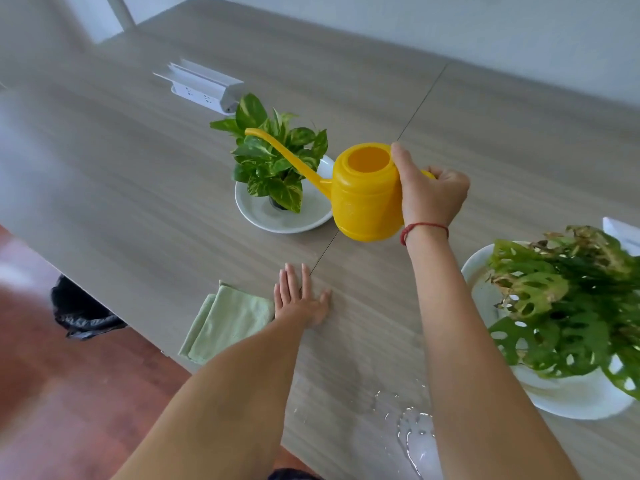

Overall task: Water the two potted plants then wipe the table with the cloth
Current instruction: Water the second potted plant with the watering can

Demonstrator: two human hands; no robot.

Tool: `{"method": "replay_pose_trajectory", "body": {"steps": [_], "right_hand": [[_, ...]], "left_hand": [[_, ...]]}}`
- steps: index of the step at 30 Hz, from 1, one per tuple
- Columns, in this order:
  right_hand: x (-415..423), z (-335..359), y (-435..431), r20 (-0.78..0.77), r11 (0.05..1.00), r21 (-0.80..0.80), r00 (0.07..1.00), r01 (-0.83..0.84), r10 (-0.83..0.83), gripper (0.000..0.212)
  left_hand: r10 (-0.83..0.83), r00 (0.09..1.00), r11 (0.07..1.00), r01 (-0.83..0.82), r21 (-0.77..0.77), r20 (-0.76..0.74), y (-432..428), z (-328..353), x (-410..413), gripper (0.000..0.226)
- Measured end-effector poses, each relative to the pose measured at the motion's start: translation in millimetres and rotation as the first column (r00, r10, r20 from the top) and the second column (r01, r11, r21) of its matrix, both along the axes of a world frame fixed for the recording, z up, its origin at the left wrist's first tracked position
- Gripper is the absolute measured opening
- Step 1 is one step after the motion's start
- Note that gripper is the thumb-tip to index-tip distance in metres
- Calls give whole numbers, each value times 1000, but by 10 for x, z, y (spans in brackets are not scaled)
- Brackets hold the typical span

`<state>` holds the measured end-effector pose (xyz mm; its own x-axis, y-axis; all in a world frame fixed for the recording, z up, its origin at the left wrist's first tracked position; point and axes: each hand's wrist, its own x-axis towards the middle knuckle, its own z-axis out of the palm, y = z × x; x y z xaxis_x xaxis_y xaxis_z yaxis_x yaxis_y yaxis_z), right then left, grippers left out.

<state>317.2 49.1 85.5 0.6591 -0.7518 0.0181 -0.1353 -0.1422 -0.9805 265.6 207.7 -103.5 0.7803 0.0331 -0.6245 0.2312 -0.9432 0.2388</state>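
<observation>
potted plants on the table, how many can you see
2. A small green-and-yellow variegated leafy plant in a white dish at the table's middle, under the yellow plastic watering can's spout; a larger hole-leaved green plant in a white dish at the right edge.

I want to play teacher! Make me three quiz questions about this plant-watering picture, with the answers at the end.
1. True or false: the right hand holds the yellow watering can.
2. Which way does the can's spout point?
A. at the small plant
B. at the big plant
3. Fill in: the left hand lies flat on the table beside the green ____.

Key: 1 true; 2 A; 3 cloth.
</observation>
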Motion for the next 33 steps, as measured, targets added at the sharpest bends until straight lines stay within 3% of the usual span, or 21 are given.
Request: {"method": "replay_pose_trajectory", "body": {"steps": [12,22,33], "right_hand": [[78,153,-164,-30,989,-134,997,64,-69,58],[145,398,-161,-47,917,-396,996,56,-81,67],[192,466,-119,-81,897,-442,996,5,-46,61]], "left_hand": [[-15,999,1000,16,24,-44,-9,25,49,78],[-27,997,999,29,37,-74,-16,38,68,78],[-3,998,999,6,46,-59,-25,21,47,77]]}}
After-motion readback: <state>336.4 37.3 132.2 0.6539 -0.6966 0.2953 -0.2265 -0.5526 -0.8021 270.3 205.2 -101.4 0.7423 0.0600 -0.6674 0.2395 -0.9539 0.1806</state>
